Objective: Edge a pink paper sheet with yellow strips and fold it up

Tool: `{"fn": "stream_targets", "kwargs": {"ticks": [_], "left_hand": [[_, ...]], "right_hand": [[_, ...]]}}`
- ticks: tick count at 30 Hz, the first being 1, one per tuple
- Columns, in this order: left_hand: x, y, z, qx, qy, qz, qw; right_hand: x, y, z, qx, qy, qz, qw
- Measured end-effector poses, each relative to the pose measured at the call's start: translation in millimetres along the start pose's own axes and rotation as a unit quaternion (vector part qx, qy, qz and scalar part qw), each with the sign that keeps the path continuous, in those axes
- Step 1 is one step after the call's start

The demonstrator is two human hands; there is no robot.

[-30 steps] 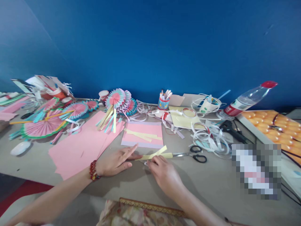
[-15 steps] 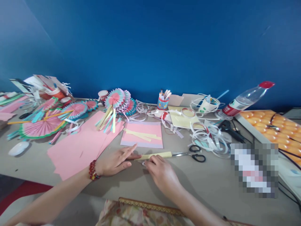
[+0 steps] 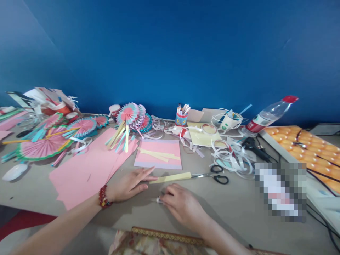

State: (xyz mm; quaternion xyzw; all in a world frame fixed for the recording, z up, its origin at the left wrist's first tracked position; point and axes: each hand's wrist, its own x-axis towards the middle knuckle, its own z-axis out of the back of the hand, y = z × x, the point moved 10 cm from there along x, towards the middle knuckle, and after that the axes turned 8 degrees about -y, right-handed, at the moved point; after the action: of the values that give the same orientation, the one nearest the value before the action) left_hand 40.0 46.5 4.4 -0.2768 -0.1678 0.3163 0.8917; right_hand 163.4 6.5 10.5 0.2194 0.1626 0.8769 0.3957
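Note:
My left hand (image 3: 129,186), with a red bead bracelet, lies palm down with its fingers stretched out. Its fingertips touch the left end of a pale yellow paper strip (image 3: 174,177). On the near side of the strip, my right hand (image 3: 180,203) is closed around a small thing with a thin pale tip (image 3: 157,200); the rest of it is hidden in the fingers. Black-handled scissors (image 3: 212,175) lie to the right, their blades partly covered by the strip. Behind the strip, more yellow strips (image 3: 156,154) rest on a pink and lilac sheet (image 3: 174,144).
Pink paper sheets (image 3: 85,166) and pleated paper fans (image 3: 42,145) spread over the left side. A pen cup (image 3: 182,119) stands near the blue wall. Coiled white strips (image 3: 233,157), a black glue gun (image 3: 255,148) and a tilted plastic bottle (image 3: 268,118) are at right.
My right hand has drawn back from the yellow strip towards me, still closed on the small thing. My left fingers stay at the strip's end. The view has shifted slightly.

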Motion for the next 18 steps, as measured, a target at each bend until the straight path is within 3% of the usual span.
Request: {"fn": "stream_targets", "kwargs": {"ticks": [3, 6, 9, 12, 18], "left_hand": [[4, 0, 2.5, 0.011, -0.055, 0.009, 0.998], [10, -1, 4.8, 0.019, -0.108, 0.013, 0.994], [19, -2, 1.0, 0.052, -0.121, 0.024, 0.991], [25, 1, -4.1, 0.078, -0.117, 0.043, 0.989], [27, 5, -2.4, 0.060, -0.126, 0.066, 0.988]], "right_hand": [[-16, -20, 33, 0.056, -0.051, -0.026, 0.997], [-41, -63, 77, 0.044, -0.158, -0.097, 0.982], [-71, -101, 110, 0.007, -0.274, -0.158, 0.949], [-88, -121, 111, 0.016, -0.317, -0.188, 0.930], [-89, -130, 90, 0.056, -0.294, -0.215, 0.930]]}}
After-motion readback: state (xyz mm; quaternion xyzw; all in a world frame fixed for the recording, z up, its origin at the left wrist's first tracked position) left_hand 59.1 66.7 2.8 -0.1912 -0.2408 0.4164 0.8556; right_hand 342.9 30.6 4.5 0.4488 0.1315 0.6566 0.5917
